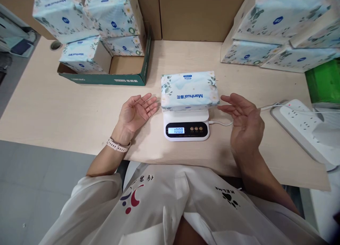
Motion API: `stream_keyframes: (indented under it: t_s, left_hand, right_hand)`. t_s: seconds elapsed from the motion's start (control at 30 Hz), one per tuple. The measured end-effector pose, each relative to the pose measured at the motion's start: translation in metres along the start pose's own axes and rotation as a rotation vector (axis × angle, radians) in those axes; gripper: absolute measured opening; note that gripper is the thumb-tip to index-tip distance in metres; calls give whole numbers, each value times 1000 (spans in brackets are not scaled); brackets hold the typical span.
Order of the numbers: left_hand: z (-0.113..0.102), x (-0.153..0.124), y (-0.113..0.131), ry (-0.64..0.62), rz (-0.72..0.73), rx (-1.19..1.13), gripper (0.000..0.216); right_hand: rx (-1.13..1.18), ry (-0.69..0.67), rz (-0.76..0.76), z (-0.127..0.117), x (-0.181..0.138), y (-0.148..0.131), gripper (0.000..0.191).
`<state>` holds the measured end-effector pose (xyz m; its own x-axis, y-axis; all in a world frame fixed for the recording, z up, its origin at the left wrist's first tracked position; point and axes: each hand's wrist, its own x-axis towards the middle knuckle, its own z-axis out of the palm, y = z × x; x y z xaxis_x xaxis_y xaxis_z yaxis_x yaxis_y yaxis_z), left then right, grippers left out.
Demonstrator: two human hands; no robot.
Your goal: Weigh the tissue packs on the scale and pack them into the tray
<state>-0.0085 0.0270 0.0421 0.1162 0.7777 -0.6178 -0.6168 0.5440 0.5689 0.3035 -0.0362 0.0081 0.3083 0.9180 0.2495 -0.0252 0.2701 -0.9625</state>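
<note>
Squarely on top of the white scale [186, 126] lies a soft tissue pack [190, 90], pale blue with a flower print, its long side facing the person. It hides most of the scale's platform; the lit blue display at the scale's near edge stays in sight.

Left of the scale, the left hand [136, 112] rests on the bench [66, 110], palm up, fingers spread and loose, holding nothing. Its fingertips come close to the pack's left end without touching it. A pale watch band [117, 145] circles that wrist.

Right of the scale, the right hand [243, 119] hovers, also released, palm turned toward the pack, fingertips just short of its right end.

A white cable [220, 123] leaves the scale's right side, passes under the right hand and runs on to a white power strip [300, 121] further right.

Behind the scale and to its left sits an open green-edged carton [106, 78] with more packs [87, 25] stacked in and above it. Behind and to the right of the scale stands another stack of packs [278, 28], with a green box [324, 82] just beside it.
</note>
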Motion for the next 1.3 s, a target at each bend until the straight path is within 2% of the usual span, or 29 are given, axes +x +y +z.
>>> stream_keyframes:
  t_s: [0.3,0.53,0.7,0.9,1.3]
  left_hand:
    - [0,-1,0,3,4,-2,31]
    - [-2,-1,0,-5,16,19,24]
    - [0,-3,0,-1,16,17,28]
    - [2,-4,1,-1,19,1,32]
    - [0,-5,2,-8,44,20,28]
  right_hand:
    - [15,6,-20,3,1,-3,55]
    - [-62,-33,7,1,-1,-5,53]
    - [-115,-44,-4,-1,-2,-5,55]
    - [-108,-46,-21,-2,-2,-2,48]
    - [-185,-107,-49,-5,-2,-1,47]
